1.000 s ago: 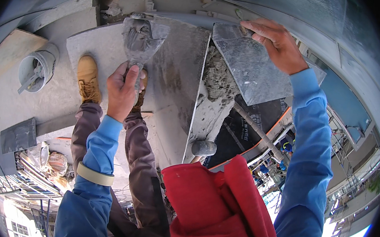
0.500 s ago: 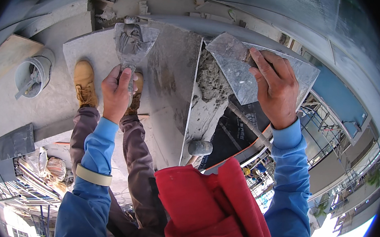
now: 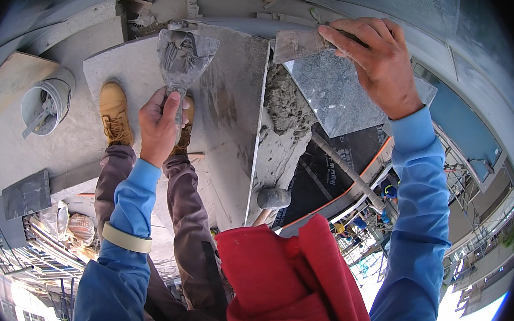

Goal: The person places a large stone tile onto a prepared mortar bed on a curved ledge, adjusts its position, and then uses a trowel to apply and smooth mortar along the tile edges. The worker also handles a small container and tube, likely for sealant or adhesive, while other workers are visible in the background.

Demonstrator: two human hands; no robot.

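My left hand [image 3: 161,124] is closed round the handle of a putty knife [image 3: 178,79], its wide blade turned up and loaded with wet grey mortar [image 3: 180,50]. At the upper right, my right hand [image 3: 372,63] pinches the end of a small flat grey plate [image 3: 300,46]; its exact kind is unclear. The plate hangs over the far edge of a speckled grey stone slab [image 3: 336,94], partly hidden by that hand. Left of the slab, rough mortar [image 3: 289,105] covers the top of a ledge beside an upright stone panel [image 3: 228,109].
A mallet [image 3: 274,198] with a dark head rests on the ledge. A white bucket [image 3: 46,105] with a tool inside stands at left. Beyond the ledge are a pole [image 3: 348,171], black sheeting [image 3: 328,182] and scaffolding far below. Red cloth [image 3: 284,273] hangs close in front.
My right hand has moved up and to the right, shifting the flat plate farther away and uncovering more of the slab. My left hand with the putty knife has barely moved.
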